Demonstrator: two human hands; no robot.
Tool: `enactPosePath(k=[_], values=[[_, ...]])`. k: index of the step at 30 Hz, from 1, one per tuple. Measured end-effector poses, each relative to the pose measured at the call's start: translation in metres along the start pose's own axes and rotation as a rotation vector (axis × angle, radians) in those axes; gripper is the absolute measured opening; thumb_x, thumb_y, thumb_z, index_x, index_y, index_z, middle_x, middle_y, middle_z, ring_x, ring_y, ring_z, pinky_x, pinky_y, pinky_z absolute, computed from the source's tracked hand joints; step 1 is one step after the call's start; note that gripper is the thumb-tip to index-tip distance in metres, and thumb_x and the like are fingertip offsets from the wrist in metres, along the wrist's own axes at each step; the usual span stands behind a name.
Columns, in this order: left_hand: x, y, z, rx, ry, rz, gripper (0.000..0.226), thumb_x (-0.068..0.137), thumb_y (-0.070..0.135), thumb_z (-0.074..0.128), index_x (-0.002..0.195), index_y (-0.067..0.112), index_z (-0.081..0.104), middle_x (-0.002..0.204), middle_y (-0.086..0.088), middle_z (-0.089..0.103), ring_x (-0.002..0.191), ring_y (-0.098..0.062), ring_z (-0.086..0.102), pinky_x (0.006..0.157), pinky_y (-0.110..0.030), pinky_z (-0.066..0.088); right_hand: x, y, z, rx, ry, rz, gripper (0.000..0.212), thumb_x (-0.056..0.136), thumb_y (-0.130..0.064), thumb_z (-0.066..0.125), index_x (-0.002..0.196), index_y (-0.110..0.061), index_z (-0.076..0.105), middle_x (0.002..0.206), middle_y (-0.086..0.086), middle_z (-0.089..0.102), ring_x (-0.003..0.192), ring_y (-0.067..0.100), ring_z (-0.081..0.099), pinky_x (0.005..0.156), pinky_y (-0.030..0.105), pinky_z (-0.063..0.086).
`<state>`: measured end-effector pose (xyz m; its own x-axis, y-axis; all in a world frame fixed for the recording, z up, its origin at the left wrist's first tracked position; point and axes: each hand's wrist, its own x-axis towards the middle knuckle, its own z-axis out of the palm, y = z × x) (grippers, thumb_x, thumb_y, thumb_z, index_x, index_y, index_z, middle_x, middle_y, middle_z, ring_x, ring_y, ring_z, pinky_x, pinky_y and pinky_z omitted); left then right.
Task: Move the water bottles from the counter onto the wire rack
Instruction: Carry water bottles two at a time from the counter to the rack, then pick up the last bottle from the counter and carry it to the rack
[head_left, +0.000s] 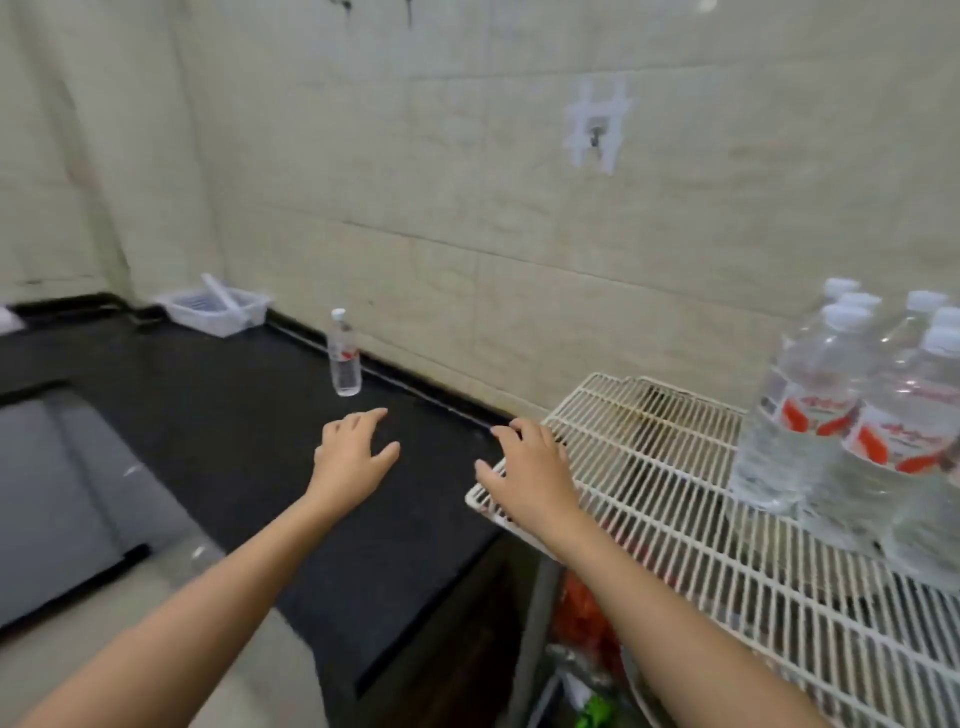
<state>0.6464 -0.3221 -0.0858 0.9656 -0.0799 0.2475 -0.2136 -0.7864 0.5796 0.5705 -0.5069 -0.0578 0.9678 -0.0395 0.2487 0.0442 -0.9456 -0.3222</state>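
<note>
My left hand (353, 451) empty, fingers spread above the counter (249, 447), one bottle (344, 353) upright just beyond it by the far wall, my right hand (527, 470) empty, fingers apart over the rack (670, 499) edge, other bottles (852, 415) clustered far right on it

Dark surface (249, 441) lies bare between the lone upright bottle (345, 353) and the front edge. Wall close behind the bottle; approach is left open from front and sides. Plastic basket (215, 310) sits well apart at the far corner. Wire rack (649, 493): near-left half unoccupied, right side blocked by clustered bottles (852, 431).
</note>
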Motion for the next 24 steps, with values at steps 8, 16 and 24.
enactPosePath(k=[8,16,24], values=[[-0.087,-0.172,-0.102,0.069,0.190,-0.384,0.048,0.089,0.027,0.049,0.134,0.017,0.040,0.142,-0.008,0.042,0.131,-0.030,0.031,0.103,-0.039,0.031,0.000,-0.156,0.103,-0.046,-0.231,-0.327,0.048,0.092,-0.035,0.044,0.135,-0.014,0.038,0.146,0.010,0.031,0.135,0.026,0.026,0.108,0.040,0.024],[-0.168,-0.338,-0.199,0.071,0.233,-0.632,0.049,0.087,0.024,0.052,0.133,0.014,0.041,0.140,-0.011,0.044,0.128,-0.034,0.032,0.105,-0.037,0.028,0.003,-0.283,0.209,-0.187,-0.403,-0.342,0.040,0.088,-0.030,0.045,0.124,-0.012,0.047,0.130,0.009,0.044,0.121,0.029,0.039,0.096,0.039,0.034],[-0.188,-0.428,-0.235,0.059,0.176,-0.774,0.052,0.087,0.030,0.049,0.135,0.017,0.037,0.142,-0.009,0.041,0.131,-0.031,0.029,0.104,-0.040,0.032,0.014,-0.379,0.272,-0.216,-0.489,-0.404,0.042,0.089,-0.035,0.045,0.124,-0.012,0.046,0.131,0.010,0.045,0.124,0.028,0.039,0.100,0.036,0.032]])
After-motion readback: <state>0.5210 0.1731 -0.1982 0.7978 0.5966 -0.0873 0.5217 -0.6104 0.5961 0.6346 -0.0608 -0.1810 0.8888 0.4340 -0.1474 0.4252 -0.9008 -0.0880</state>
